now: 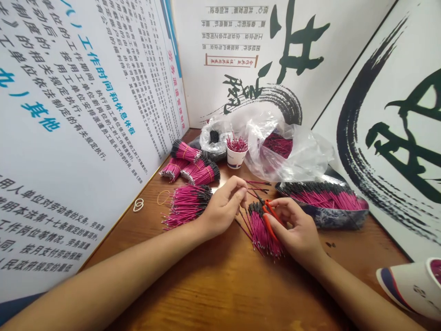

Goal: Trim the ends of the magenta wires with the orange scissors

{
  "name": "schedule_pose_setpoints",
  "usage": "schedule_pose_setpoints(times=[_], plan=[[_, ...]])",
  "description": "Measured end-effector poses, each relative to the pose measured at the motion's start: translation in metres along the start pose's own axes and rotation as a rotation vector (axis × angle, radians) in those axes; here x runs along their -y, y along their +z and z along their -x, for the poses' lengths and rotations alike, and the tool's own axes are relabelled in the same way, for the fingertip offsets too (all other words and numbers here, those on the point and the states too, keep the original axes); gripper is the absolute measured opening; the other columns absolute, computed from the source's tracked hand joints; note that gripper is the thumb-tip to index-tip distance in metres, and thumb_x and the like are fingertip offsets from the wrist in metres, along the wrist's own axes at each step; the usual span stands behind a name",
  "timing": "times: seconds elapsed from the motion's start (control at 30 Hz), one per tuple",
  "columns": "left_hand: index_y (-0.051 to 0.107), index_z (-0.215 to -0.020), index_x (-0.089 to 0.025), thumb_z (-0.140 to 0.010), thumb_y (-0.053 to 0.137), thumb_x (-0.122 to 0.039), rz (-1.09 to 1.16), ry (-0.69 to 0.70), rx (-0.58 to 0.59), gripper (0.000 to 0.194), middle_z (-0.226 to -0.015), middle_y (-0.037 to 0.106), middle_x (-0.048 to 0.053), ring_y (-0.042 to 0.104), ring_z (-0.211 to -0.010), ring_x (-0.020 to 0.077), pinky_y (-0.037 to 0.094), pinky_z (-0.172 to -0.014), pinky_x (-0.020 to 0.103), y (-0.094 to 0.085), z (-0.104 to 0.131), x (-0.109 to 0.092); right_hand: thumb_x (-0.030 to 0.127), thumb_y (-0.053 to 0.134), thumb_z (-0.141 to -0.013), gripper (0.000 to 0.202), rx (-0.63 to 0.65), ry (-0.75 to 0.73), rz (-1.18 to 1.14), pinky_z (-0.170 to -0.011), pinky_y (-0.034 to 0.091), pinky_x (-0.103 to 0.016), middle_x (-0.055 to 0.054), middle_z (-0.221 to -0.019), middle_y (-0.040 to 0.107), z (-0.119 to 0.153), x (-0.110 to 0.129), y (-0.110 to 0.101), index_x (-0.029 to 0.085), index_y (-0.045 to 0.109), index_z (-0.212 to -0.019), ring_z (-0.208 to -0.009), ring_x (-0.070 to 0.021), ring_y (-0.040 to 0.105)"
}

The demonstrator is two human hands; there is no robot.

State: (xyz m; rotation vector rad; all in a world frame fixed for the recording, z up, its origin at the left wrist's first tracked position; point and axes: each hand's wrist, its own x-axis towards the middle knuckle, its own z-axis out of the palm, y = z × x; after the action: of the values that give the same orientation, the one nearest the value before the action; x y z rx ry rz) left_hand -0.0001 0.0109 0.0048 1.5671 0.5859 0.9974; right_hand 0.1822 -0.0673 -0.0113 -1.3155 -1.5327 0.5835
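My right hand (298,227) is closed round red-handled snips (271,216), their dark tips pointing up and left toward my other hand. My left hand (225,204) is closed in a pinch near those tips; whatever its fingers hold is too small to make out. Under the snips lies a loose pile of magenta wires (263,232) with black ends. Beside my left wrist rests a larger heap of magenta wires (186,204). A few single wires (258,185) lie on the table just beyond my hands.
Banded wire bundles (200,170) are stacked at back left. Behind stand a paper cup (237,158) of wires and a clear plastic bag (306,156). A dark tray (341,218) of wires is at right. Rubber bands (138,205) lie left; another cup (406,285) is front right. Printed panels surround the table.
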Motion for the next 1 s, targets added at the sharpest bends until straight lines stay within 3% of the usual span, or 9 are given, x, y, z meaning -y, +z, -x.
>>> schedule_pose_setpoints(times=[0.13,0.63,1.0], plan=[[0.055,-0.093,-0.019,-0.097,0.049,-0.029,-0.043,0.049,-0.037,0.012,-0.078,0.052,-0.001,0.050,-0.069,0.0106,0.043,-0.060,0.023,-0.0012,0.0006,0.0040,0.027,0.064,-0.087,0.016,-0.004,-0.004,0.004,-0.057,0.049,-0.023,0.001,-0.072,0.065,0.0007,-0.0019,-0.0006,0.023,0.054,-0.099,-0.060,-0.0134,0.061],[0.050,-0.094,-0.019,-0.093,0.052,-0.026,-0.031,-0.067,-0.082,0.007,-0.082,0.054,-0.001,0.050,-0.071,0.0114,0.042,-0.062,0.022,-0.0002,-0.0016,0.0069,0.030,0.062,-0.090,0.015,0.057,0.034,0.039,-0.055,0.047,-0.025,0.001,-0.070,0.061,0.0005,-0.0037,0.0005,0.023,0.054,-0.099,-0.059,-0.0146,0.058],[0.052,-0.089,-0.019,-0.091,0.055,-0.019,-0.228,0.065,-0.128,0.003,-0.090,0.054,0.002,0.053,-0.083,0.0148,0.046,-0.068,0.025,0.0001,-0.0015,0.0042,0.030,0.064,-0.087,0.015,0.052,0.038,0.034,-0.052,0.046,-0.024,0.003,-0.064,0.060,0.0021,0.0016,-0.0005,0.022,0.055,-0.097,-0.054,-0.0130,0.056]])
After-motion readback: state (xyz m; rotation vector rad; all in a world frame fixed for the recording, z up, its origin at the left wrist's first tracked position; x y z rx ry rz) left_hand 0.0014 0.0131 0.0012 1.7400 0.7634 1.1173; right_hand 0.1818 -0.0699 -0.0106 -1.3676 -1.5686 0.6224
